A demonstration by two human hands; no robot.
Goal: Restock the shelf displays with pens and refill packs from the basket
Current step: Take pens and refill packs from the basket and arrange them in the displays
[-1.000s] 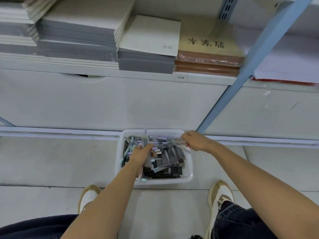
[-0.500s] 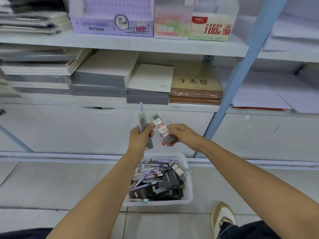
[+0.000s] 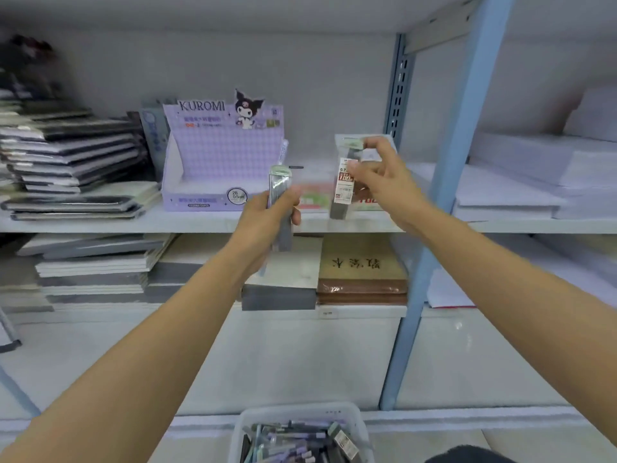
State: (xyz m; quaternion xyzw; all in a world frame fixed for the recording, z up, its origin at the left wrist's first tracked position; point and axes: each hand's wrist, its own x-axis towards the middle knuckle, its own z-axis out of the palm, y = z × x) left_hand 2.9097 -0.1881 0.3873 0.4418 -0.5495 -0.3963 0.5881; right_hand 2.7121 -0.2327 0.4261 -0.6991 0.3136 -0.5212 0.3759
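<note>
Since both grips rose from basket (image 3: 300,410) at 6 o'clock to shelf (image 3: 100,225) lvl, L hand (image 3: 267,217) clasps refill pack (image 3: 279,190), R hand (image 3: 384,182) pinches second pack (image 3: 344,192), so shelving likely next.

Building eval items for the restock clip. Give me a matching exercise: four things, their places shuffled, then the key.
Things:
1. KUROMI display box
2. basket
3. red-labelled refill pack
4. grey refill pack

Places:
a. pinched by the right hand
b. below the shelves, at the bottom of the view
c. gripped in the left hand
d. standing on the upper shelf

Pairs: 1-d, 2-b, 3-a, 4-c.
</note>
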